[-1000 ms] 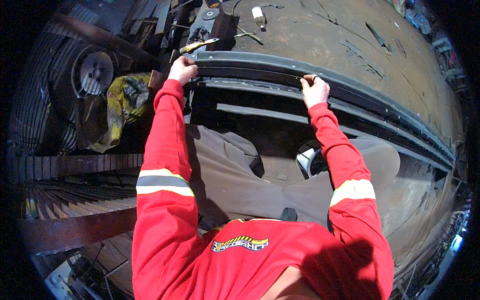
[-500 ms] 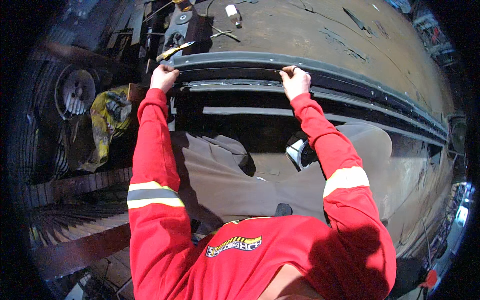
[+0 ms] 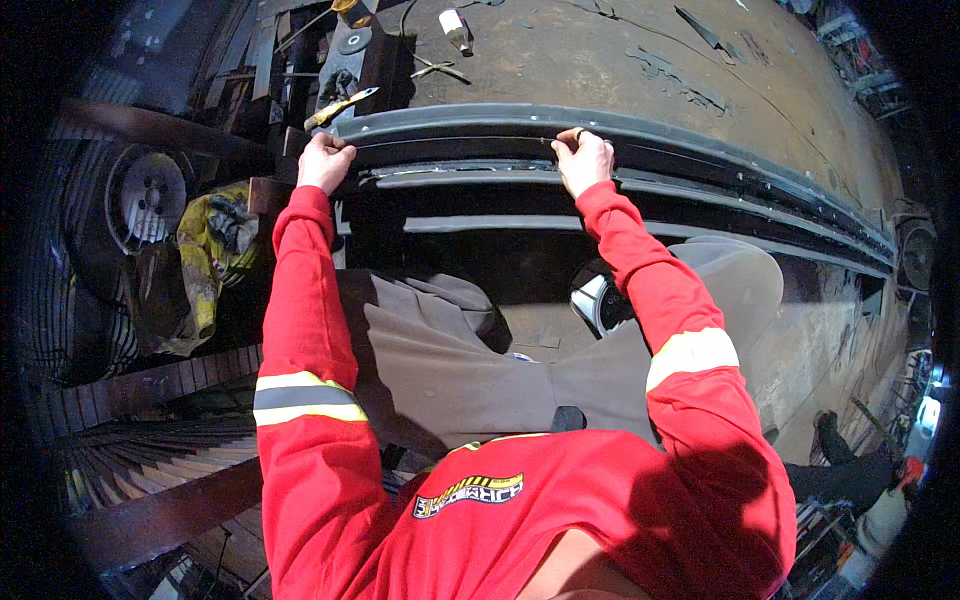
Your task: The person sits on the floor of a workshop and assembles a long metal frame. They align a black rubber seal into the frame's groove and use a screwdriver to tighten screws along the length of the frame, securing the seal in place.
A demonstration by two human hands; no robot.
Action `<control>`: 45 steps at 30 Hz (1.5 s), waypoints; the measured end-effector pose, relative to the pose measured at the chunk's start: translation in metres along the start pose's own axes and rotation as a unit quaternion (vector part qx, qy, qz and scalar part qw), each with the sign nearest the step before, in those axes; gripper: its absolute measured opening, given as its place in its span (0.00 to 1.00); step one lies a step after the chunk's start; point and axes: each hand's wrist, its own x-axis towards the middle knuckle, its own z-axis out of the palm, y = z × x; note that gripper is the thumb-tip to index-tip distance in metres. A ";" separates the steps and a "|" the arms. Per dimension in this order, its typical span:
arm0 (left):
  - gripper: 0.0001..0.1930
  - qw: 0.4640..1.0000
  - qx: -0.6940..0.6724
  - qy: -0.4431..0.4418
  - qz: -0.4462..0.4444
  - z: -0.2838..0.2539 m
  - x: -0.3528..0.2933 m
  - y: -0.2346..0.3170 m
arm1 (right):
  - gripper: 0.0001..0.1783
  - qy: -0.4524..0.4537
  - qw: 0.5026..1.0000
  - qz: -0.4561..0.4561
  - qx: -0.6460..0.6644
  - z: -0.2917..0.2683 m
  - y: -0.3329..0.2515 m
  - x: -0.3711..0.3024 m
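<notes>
A worn brown floor [image 3: 560, 60] is seen across the upper right of the frame. In the upper centre, over long metal bars [image 3: 470, 118], a thin line [image 3: 455, 137], wire or string, is stretched; its ends are pinched between the fingertips of the left hand [image 3: 326, 160] and right hand [image 3: 584, 162]. A brush [image 3: 342, 107] is placed at upper left.

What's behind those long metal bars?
Behind the bars, there's a bottle on the brown surface, and a brush lies past their left end. Anything tucked low against their far side is covered, so I can't tell.
</notes>
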 end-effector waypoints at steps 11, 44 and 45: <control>0.16 0.995 0.045 -0.027 0.088 -0.002 -0.009 0.004 | 0.07 -0.017 0.999 0.047 0.018 0.003 0.008 0.009; 0.19 0.955 0.248 0.065 0.150 -0.011 0.002 0.017 | 0.24 0.052 0.961 -0.174 -0.208 -0.020 0.019 0.021; 0.19 0.953 0.263 0.051 0.141 -0.009 0.002 0.015 | 0.25 0.064 0.959 -0.205 -0.184 -0.023 0.018 0.019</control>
